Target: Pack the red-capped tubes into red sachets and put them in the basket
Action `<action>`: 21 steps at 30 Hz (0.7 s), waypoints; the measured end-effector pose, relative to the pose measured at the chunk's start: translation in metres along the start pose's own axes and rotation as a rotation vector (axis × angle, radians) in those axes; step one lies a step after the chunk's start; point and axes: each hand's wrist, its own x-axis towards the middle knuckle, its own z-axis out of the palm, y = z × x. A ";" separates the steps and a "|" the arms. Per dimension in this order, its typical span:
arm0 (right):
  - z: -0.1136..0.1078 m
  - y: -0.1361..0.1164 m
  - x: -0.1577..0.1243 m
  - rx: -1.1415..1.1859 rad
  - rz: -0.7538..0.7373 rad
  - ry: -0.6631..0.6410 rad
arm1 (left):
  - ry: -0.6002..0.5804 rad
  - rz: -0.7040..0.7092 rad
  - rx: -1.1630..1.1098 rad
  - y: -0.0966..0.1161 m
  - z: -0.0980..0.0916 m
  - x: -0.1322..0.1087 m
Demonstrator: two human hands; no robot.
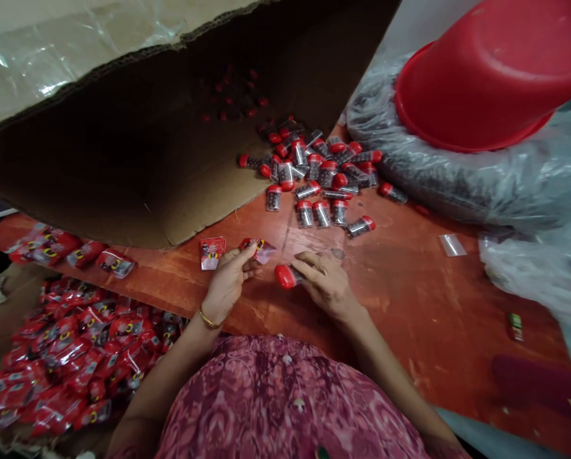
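Observation:
My left hand point(232, 277) pinches a small red printed plastic pouch point(265, 248) by its left side, thumb on top. In my right hand point(327, 280) is a small clear bottle with a red cap point(286, 276); the cap points left, towards the pouch, with a small gap between them. The fingers hide much of the bottle's body. Just left of my left hand, a flat stack of red printed pouches point(212, 252) lies on the table. Beyond my hands, several similar red-capped bottles point(321, 213) with dark contents stand and lie in a pile.
A large cardboard box point(180, 220) lies open on its side, bottles spilling from it. Filled red packets point(94, 325) fill a carton at lower left; others point(115, 262) lie on the table edge. A red bucket point(476, 83) rests on plastic bags point(438, 185) at right.

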 end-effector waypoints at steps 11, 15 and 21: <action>0.014 -0.013 0.006 -0.149 0.014 0.188 | -0.052 0.155 0.129 -0.002 0.009 -0.007; 0.022 -0.019 0.002 -0.076 0.044 0.251 | -0.043 0.224 0.130 -0.004 0.013 -0.006; 0.035 -0.018 0.001 -0.115 0.126 0.344 | -0.082 0.229 0.130 -0.012 0.015 -0.003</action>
